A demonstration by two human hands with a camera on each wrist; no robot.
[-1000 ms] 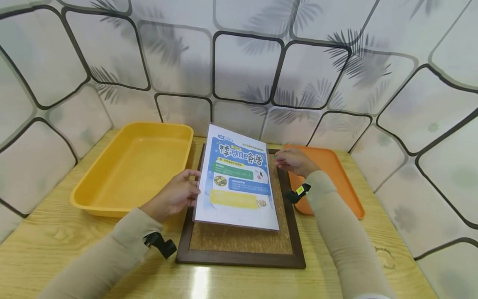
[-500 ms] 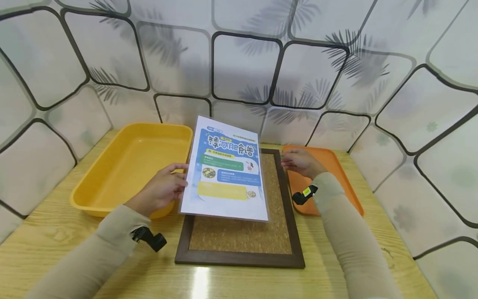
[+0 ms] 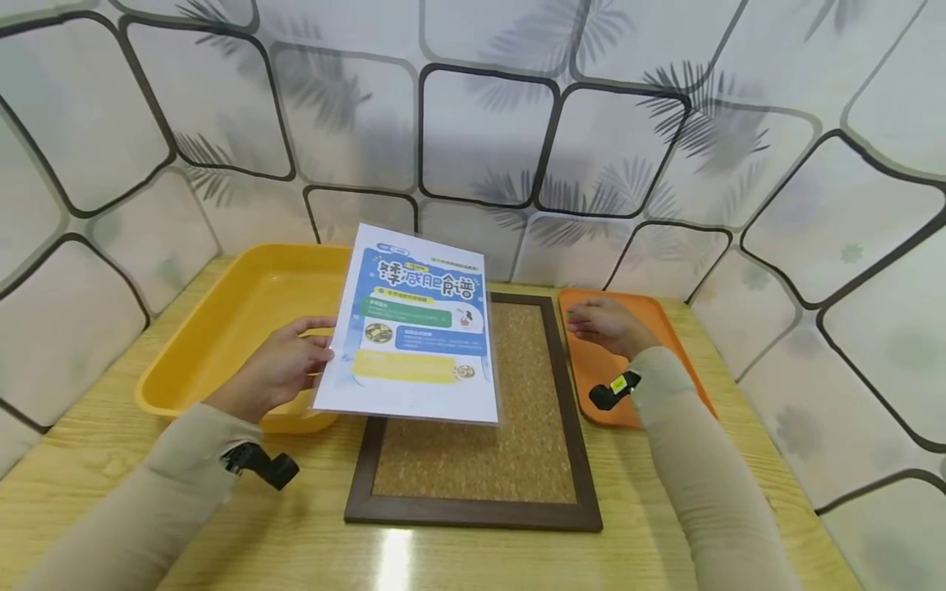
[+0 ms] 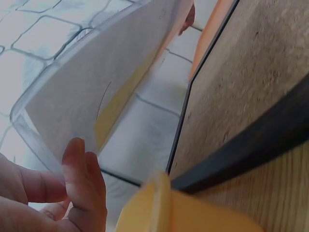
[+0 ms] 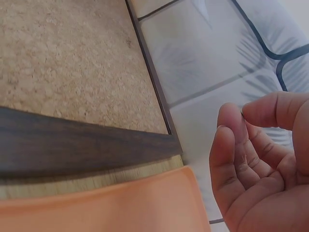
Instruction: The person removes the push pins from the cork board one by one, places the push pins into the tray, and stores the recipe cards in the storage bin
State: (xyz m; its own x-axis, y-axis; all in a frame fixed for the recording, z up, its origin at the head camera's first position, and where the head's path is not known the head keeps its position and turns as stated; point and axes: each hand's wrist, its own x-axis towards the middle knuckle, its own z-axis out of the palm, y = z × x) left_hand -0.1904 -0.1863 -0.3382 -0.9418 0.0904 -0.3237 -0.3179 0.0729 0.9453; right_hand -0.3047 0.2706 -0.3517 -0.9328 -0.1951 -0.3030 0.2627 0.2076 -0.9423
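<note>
A laminated sheet (image 3: 415, 332) printed in blue, green and yellow is held by its left edge in my left hand (image 3: 281, 367), tilted over the framed corkboard (image 3: 473, 464). In the left wrist view the sheet's pale back (image 4: 87, 82) shows, with thumb and fingers (image 4: 79, 169) at its edge. My right hand (image 3: 609, 327) is over the orange tray (image 3: 641, 316), apart from the sheet. Its thumb and forefinger pinch a tiny green thing (image 5: 242, 112), mostly hidden between the tips; its kind cannot be told.
A deep yellow tray (image 3: 192, 328) stands at the left of the wooden table (image 3: 310, 542), partly behind the sheet. The orange tray lies right beside the board's dark frame (image 3: 473, 514). Patterned walls (image 3: 488, 131) close in the back and sides.
My left hand has carried the sheet left and slightly up, uncovering more cork on the right. My right hand has drawn away to the right from the sheet's edge.
</note>
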